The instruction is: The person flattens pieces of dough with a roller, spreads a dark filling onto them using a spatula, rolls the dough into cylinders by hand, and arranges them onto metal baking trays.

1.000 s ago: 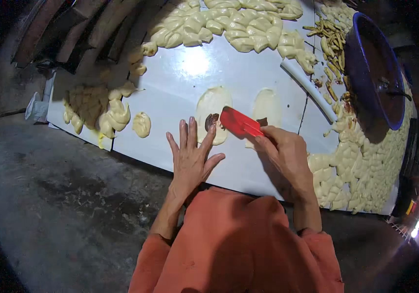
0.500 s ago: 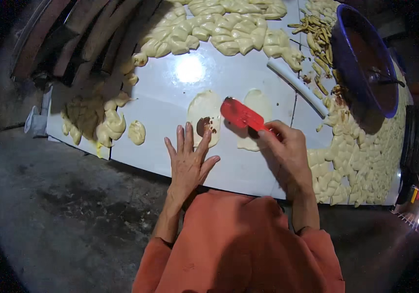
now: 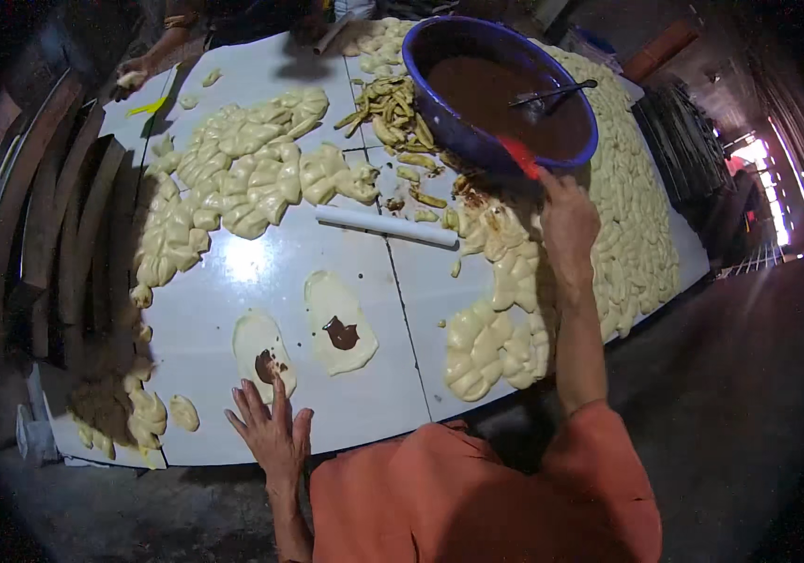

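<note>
My left hand [image 3: 271,427] rests open, fingers spread, at the lower edge of a flattened pale dough oval [image 3: 257,338] with a brown smear on it. A second oval [image 3: 336,299] with a brown dollop lies just right of it. My right hand [image 3: 565,220] grips a red spatula [image 3: 520,155] over the near rim of a blue tub [image 3: 424,102] of brown mixture, which also holds a dark-handled utensil [image 3: 560,92]. A white rod [image 3: 385,226] lies across the table between the ovals and the tub.
The white table [image 3: 233,263] carries dough piles [image 3: 233,150], a dense field of pieces [image 3: 632,206] at the right and peeled banana pieces [image 3: 388,113]. Dark curved slats [image 3: 78,235] stand left. A co-worker's hand [image 3: 131,79] is at the far edge, near a yellow utensil [image 3: 144,108].
My right hand has moved from the ovals up and right to the tub with the spatula. The view has swung right. My left hand stays by the left oval.
</note>
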`<state>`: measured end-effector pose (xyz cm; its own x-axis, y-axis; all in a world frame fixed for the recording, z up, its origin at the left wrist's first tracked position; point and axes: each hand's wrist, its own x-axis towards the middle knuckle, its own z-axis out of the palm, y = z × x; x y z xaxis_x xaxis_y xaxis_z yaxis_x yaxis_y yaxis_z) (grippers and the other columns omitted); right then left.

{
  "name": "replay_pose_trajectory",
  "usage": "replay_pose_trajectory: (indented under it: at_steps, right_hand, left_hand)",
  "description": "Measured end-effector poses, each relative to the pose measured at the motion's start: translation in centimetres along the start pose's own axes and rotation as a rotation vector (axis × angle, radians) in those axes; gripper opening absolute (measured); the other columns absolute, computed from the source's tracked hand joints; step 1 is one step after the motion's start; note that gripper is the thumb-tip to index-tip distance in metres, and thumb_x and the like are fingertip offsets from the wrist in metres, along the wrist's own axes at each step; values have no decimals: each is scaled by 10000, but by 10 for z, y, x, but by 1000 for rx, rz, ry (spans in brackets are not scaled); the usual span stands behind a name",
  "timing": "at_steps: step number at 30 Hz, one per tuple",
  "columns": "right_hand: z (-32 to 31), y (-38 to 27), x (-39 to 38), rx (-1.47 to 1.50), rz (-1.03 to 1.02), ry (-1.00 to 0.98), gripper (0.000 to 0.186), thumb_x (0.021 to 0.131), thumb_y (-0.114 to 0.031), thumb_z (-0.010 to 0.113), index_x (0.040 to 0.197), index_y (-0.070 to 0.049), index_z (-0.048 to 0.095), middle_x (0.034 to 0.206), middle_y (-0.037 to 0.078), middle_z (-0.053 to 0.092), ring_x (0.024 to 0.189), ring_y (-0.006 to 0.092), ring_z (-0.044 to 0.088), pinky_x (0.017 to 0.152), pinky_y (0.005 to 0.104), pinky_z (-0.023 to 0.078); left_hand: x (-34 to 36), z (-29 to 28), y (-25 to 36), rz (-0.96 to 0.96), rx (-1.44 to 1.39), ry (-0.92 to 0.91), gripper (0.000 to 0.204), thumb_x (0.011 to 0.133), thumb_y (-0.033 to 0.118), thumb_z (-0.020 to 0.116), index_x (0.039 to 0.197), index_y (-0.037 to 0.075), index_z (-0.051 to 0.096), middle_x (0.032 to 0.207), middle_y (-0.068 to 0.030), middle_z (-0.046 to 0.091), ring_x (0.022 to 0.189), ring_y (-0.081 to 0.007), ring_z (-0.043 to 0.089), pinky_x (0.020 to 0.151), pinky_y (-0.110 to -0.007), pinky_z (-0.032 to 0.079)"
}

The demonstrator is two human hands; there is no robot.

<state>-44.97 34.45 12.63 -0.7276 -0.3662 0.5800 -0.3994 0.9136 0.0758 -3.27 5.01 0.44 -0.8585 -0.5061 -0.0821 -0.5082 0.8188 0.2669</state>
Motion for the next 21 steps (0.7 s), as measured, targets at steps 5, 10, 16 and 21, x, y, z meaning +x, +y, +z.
replay_pose_trajectory:
  at_steps: [5,10,16,21]
  right_hand:
    - [-45,-14,-7,-131,-30,-196,303,886,-151,643,1174,-187,728,906,96,673,843,306,710,715,453,565]
    - [-35,3,10,251,281,-249,293,990,-239,597,1230,-108,703,1034,179,739,936,366,712,799,438,554]
    - [12,-15,-50,829,673,-426,326,962,-267,664,1143,-5,730,844,145,716,813,193,680,769,382,523]
    - [35,-30,-66,135,234,-286,365,981,-234,640,1285,-31,637,1259,184,596,1129,352,619,966,463,503]
  left_hand:
    - [-5,0,-6,-4,-23,66,631,969,451,601,1539,209,483,1627,-282,286,1524,-490,196,1214,-667,99]
    - [-7,1,-7,52,-93,173,519,949,373,651,1432,188,615,1578,-291,365,1492,-489,282,1212,-657,151]
    - [-11,12,-17,109,-157,269,418,907,292,699,1308,175,701,1514,-276,457,1446,-490,357,1199,-642,229]
    - [-11,13,-9,93,-204,384,373,913,281,707,1258,139,707,1470,-235,524,1391,-472,446,1153,-658,297]
